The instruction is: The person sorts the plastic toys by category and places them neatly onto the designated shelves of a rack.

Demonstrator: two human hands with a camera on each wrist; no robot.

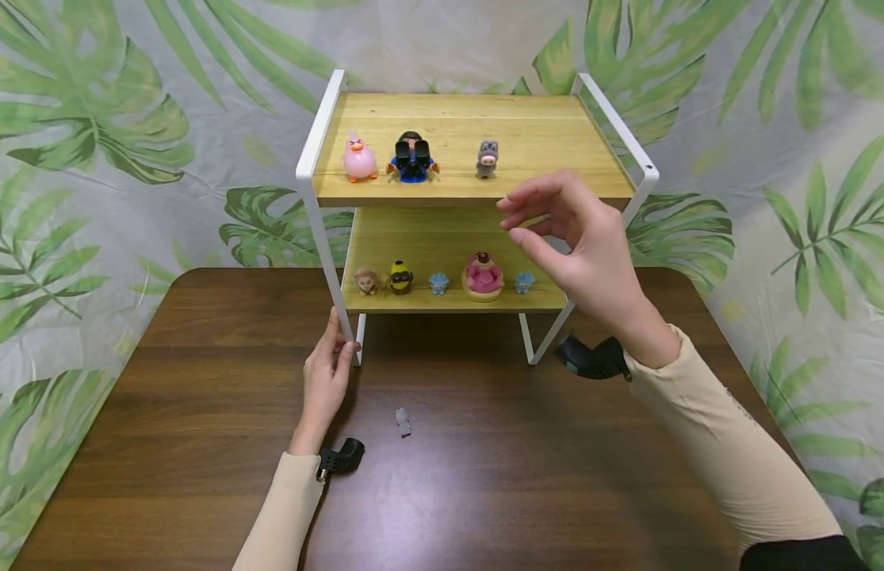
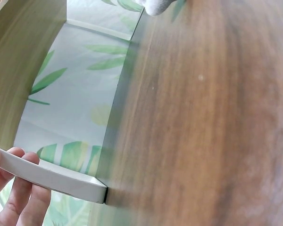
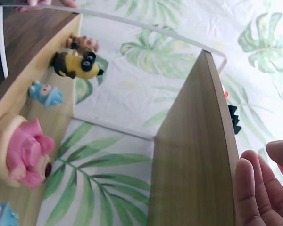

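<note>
My left hand [image 1: 329,369] holds the white metal leg [image 2: 56,181] of a two-tier shelf, thumb on one side and fingers on the other. My right hand [image 1: 580,238] is raised before the front edge of the upper board [image 1: 442,107]. Its fingers are loosely bent, with a gap to the thumb and nothing between them. Nearest to it on that board stands a small grey figure [image 1: 487,159]. Farther left are a pink duck figure [image 1: 359,161] and a dark-and-blue figure [image 1: 411,159].
On the lower board stand a lion-like figure [image 1: 365,280], a yellow figure [image 3: 82,65], a pink bear figure [image 3: 28,153] and two light-blue figures, one left [image 1: 438,283] and one right [image 1: 524,282] of the bear. A small greyish translucent piece [image 1: 403,422] lies on the brown table [image 1: 220,444].
</note>
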